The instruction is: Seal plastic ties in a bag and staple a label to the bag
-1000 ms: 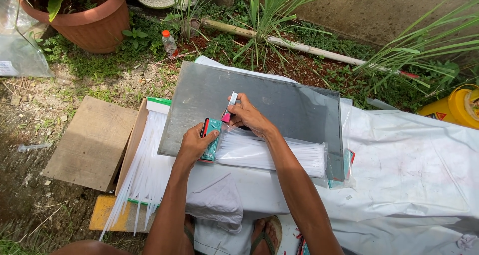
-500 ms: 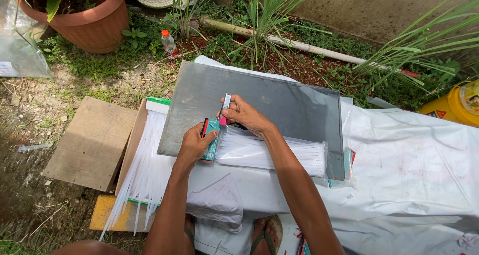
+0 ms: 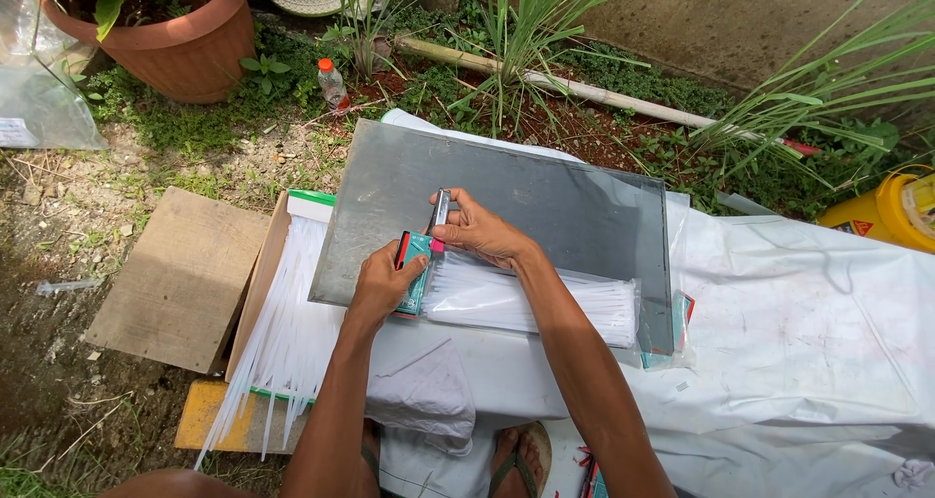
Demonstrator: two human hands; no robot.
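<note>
A clear plastic pack of white strips (image 3: pixel 545 298) with a teal and red header lies on a grey sheet of glass (image 3: pixel 545 201). My left hand (image 3: pixel 383 282) presses down on the pack's header end. My right hand (image 3: pixel 479 230) holds a small pink-handled cutter (image 3: pixel 440 211) upright at the pack's top left corner, its metal blade pointing away from me.
A cardboard box (image 3: pixel 282 313) of loose white strips sits left of the glass, on a wooden board (image 3: pixel 180 279). White cloth (image 3: pixel 808 323) covers the ground at right. A terracotta pot (image 3: pixel 185 40), a small bottle (image 3: pixel 331 82), a pipe (image 3: pixel 584 89) and a yellow container (image 3: pixel 891 211) stand around.
My right hand and the cutter have shifted slightly on the pack's corner. My left hand stays pressed on the header.
</note>
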